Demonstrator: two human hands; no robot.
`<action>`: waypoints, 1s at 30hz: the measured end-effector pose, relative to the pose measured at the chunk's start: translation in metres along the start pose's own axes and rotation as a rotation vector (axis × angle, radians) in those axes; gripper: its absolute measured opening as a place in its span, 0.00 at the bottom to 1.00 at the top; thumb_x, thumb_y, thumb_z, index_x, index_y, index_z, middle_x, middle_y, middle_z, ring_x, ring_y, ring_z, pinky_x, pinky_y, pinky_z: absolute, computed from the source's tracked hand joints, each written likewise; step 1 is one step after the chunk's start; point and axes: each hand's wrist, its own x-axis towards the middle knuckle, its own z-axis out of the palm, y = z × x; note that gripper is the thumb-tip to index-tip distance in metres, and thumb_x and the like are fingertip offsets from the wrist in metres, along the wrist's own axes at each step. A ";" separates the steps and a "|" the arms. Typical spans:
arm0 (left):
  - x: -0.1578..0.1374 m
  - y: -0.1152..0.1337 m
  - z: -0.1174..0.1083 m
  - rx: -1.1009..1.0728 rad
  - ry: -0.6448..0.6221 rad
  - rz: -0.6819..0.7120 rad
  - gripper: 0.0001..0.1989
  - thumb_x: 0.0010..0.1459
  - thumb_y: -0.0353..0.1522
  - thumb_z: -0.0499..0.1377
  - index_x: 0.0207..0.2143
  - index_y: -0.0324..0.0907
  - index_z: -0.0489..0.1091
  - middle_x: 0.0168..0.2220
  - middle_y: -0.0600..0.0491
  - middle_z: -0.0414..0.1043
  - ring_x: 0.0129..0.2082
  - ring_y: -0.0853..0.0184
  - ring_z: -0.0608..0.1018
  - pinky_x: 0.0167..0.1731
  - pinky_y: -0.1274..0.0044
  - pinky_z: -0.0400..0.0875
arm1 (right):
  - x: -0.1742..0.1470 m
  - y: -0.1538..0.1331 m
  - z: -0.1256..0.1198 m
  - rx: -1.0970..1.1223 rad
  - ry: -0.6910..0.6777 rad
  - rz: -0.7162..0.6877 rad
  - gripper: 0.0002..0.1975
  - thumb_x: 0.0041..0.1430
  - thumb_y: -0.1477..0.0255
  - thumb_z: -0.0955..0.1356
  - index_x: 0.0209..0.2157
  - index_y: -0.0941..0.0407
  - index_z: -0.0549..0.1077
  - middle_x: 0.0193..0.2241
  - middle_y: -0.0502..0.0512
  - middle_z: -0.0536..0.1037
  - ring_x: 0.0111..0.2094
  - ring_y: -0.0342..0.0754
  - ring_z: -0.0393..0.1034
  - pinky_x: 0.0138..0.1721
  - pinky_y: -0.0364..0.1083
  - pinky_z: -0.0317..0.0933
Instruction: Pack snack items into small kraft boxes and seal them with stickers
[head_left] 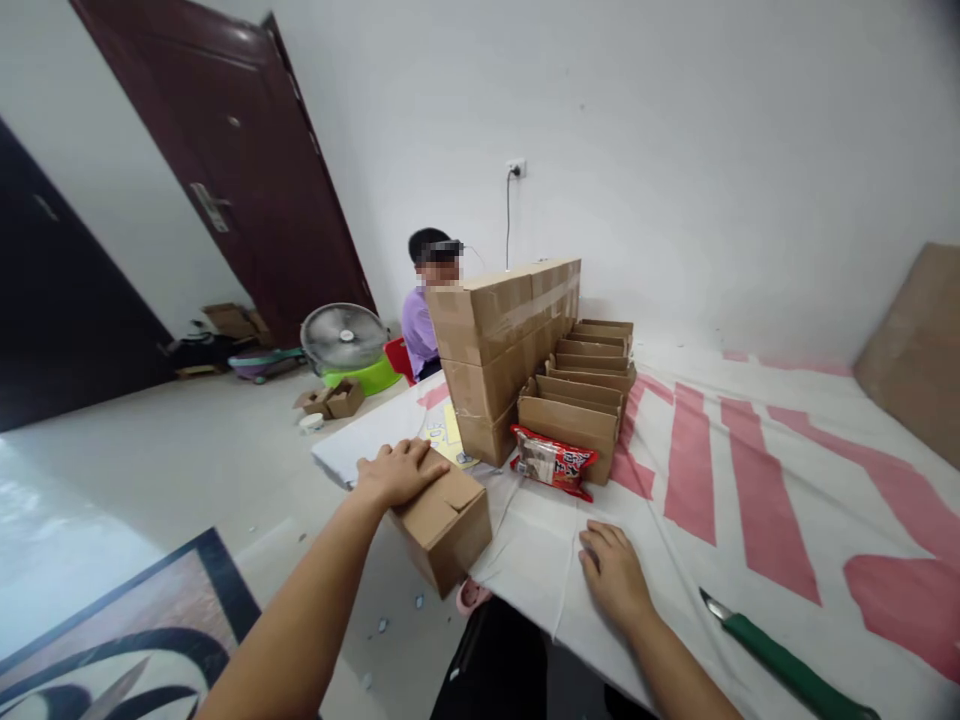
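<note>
My left hand (399,474) lies on top of a closed cardboard box (450,520), with its fingers stretched across the lid. This box sits at the near left edge of the table and seems to jut out past it. On the white and red cloth rests my right hand (611,565), fingers loosely extended and nothing in them. Ahead of it, a red snack packet (553,462) leans against the front of a row of open cardboard boxes (574,420). A green-handled knife (787,665) lies to the right of my right hand, its blade pointing toward the packet.
Taped cardboard boxes (502,340) form a stacked wall behind the open ones. A person in purple (418,325) sits beyond it. Yellow printed paper (452,430) lies beside the stack. On the floor at left are a fan (345,335) and an open carton (334,398).
</note>
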 end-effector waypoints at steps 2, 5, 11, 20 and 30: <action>-0.022 0.024 -0.004 0.025 0.008 0.116 0.38 0.50 0.59 0.46 0.57 0.50 0.64 0.54 0.41 0.65 0.52 0.41 0.65 0.45 0.52 0.62 | 0.000 0.002 0.001 0.087 0.033 0.002 0.14 0.55 0.73 0.63 0.40 0.57 0.77 0.47 0.61 0.75 0.51 0.57 0.64 0.54 0.56 0.56; -0.053 0.067 0.001 -0.034 0.074 0.298 0.36 0.51 0.58 0.49 0.55 0.48 0.67 0.47 0.43 0.65 0.46 0.50 0.71 0.45 0.63 0.66 | 0.002 0.007 0.000 0.311 0.200 0.096 0.13 0.56 0.68 0.63 0.38 0.57 0.76 0.46 0.62 0.74 0.49 0.55 0.65 0.51 0.54 0.60; -0.083 0.137 0.030 -0.294 0.202 0.422 0.32 0.54 0.54 0.52 0.54 0.45 0.68 0.45 0.45 0.62 0.47 0.53 0.70 0.49 0.64 0.65 | 0.000 0.030 -0.037 0.370 0.384 0.328 0.20 0.60 0.62 0.57 0.45 0.60 0.70 0.38 0.61 0.75 0.37 0.49 0.70 0.38 0.48 0.66; -0.062 0.142 0.047 -0.864 -0.076 0.631 0.22 0.57 0.37 0.52 0.52 0.39 0.68 0.55 0.43 0.62 0.57 0.56 0.65 0.60 0.64 0.55 | -0.100 0.065 -0.139 -0.240 -0.020 0.320 0.17 0.52 0.65 0.66 0.44 0.51 0.76 0.44 0.58 0.75 0.47 0.57 0.66 0.47 0.56 0.60; -0.060 0.125 0.075 -1.498 -0.365 0.648 0.18 0.54 0.39 0.56 0.47 0.44 0.68 0.60 0.48 0.56 0.59 0.52 0.62 0.57 0.62 0.57 | -0.095 0.059 -0.168 -0.328 0.110 0.102 0.20 0.62 0.69 0.58 0.53 0.54 0.67 0.45 0.59 0.74 0.46 0.53 0.69 0.48 0.54 0.64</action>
